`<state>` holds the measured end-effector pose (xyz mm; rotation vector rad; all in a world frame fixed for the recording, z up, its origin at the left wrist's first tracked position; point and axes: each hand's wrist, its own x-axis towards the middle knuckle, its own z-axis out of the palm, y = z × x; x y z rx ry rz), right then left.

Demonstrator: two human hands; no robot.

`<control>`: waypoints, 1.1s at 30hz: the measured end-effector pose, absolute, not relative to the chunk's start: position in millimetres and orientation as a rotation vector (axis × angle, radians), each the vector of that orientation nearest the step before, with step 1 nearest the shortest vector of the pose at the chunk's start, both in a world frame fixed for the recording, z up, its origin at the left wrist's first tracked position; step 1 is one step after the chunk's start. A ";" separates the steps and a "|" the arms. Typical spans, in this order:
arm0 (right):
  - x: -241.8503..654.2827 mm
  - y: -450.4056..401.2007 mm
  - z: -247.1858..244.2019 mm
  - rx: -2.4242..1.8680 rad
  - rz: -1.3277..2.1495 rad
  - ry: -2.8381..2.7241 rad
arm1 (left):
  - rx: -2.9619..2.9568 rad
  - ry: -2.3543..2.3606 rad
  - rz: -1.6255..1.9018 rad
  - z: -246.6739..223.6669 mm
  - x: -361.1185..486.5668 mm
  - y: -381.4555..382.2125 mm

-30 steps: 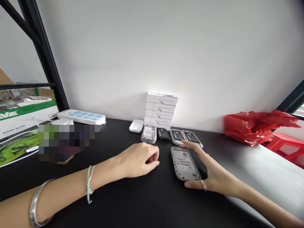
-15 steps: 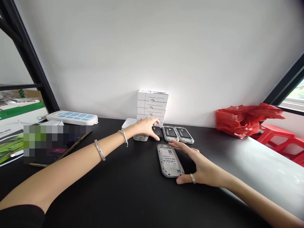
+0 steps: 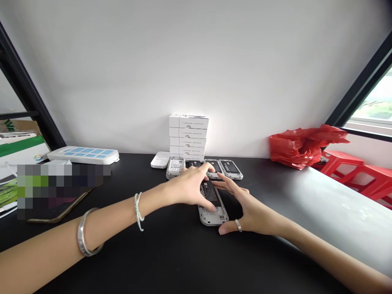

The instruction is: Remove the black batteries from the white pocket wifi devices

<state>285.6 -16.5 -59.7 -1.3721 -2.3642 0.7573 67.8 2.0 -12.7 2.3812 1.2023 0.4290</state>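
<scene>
My left hand (image 3: 191, 185) pinches a flat black battery (image 3: 211, 194) between thumb and fingers. The battery is over the label-lined bay of a grey-white, rounded device casing (image 3: 214, 216), hiding much of it; I cannot tell whether it is seated. My right hand (image 3: 245, 204) spans the casing's right side, fingers at the far end and thumb at the near right corner. Behind them, two similar casings with black batteries in them lie side by side, the outer casing (image 3: 231, 169) to the right. Left of these are another black battery (image 3: 192, 163) and an open casing (image 3: 175, 166) without a battery.
Several white boxes (image 3: 188, 132) are stacked against the wall, with white covers (image 3: 160, 159) beside them. At left lie a white power strip (image 3: 84, 154) and a dark tablet-like device (image 3: 58, 210), partly blurred out. A red plastic bag (image 3: 301, 147) rests at right, near red stools (image 3: 352, 169).
My left hand has come back from the rear row towards me with a black battery, now over the casing. My right hand stays around that casing. The view has shifted slightly.
</scene>
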 end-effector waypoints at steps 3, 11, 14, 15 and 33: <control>285.2 -16.4 -59.2 -1.331 0.760 -2.374 | 2.333 1.130 0.410 -17.2 63.6 4.0; 285.5 -16.2 -59.1 -1.328 0.745 -2.365 | 2.279 1.071 0.565 -24.4 60.0 -2.5; 283.9 -17.4 -57.1 -1.335 0.729 -2.377 | 2.281 1.095 0.621 -31.9 61.9 -6.4; 283.3 -18.0 -56.2 -1.336 0.728 -2.380 | 2.285 1.101 0.635 -34.1 62.2 -7.6; 282.4 -20.4 -54.0 -1.373 0.745 -2.356 | 2.283 1.016 0.591 -26.0 52.8 -4.0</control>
